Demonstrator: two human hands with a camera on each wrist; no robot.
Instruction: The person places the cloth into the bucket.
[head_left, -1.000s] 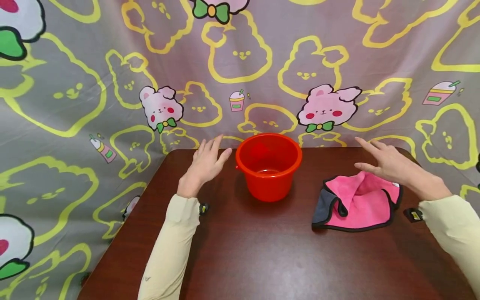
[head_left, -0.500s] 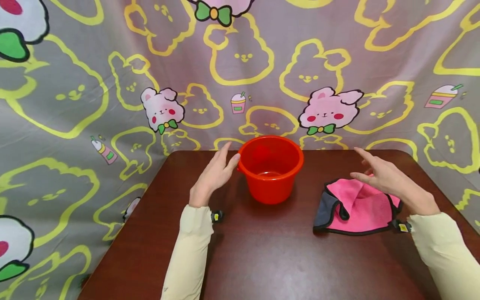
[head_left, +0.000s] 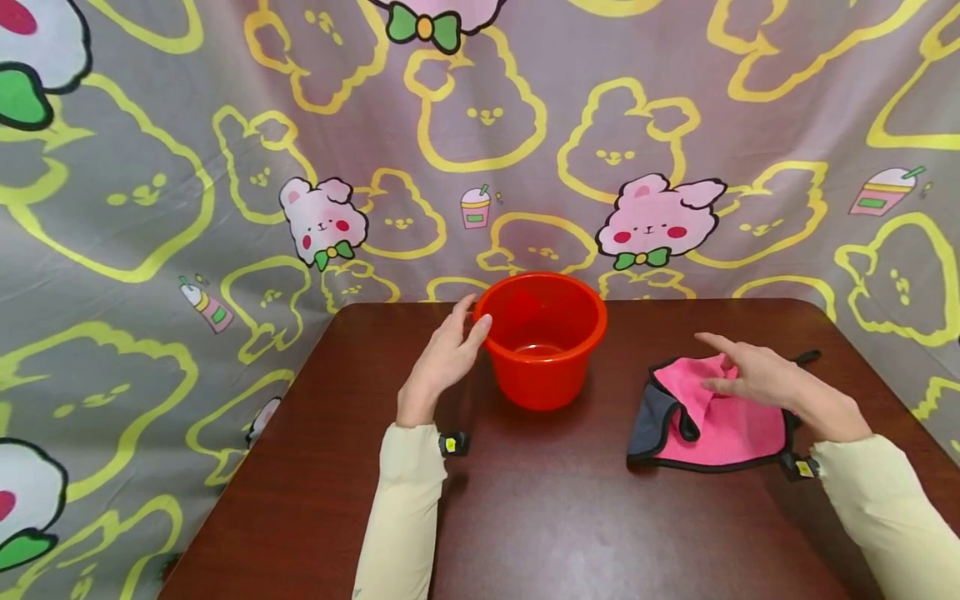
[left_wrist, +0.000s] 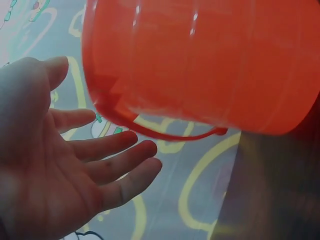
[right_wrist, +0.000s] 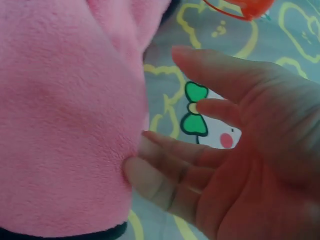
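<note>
A red plastic bucket (head_left: 542, 379) stands upright near the back of the table, with its inside visible from above. My left hand (head_left: 444, 358) is at the bucket's left side, fingers spread and thumb tip overlapping the rim. In the left wrist view, the palm faces the bucket wall (left_wrist: 200, 65), and the fingertips reach close to its thin red handle (left_wrist: 175, 137). To the right lies a rumpled pink towel (head_left: 738, 433) with black edging and a grey underside. Over it is my right hand (head_left: 772, 385), loosely bent; in the right wrist view its lower fingertips (right_wrist: 140, 175) meet the plush cloth.
The dark brown wooden table (head_left: 555, 517) extends from the bucket toward me. Behind and to the left hangs a grey curtain (head_left: 420, 108) printed with yellow rabbit outlines. A small black device (head_left: 453, 443) sits at the left wrist, and another (head_left: 801, 467) at the right.
My left hand has moved rightward and slightly down, up to the bucket's rim. My right hand has lowered and shifted left onto the towel. Bucket and towel look unmoved.
</note>
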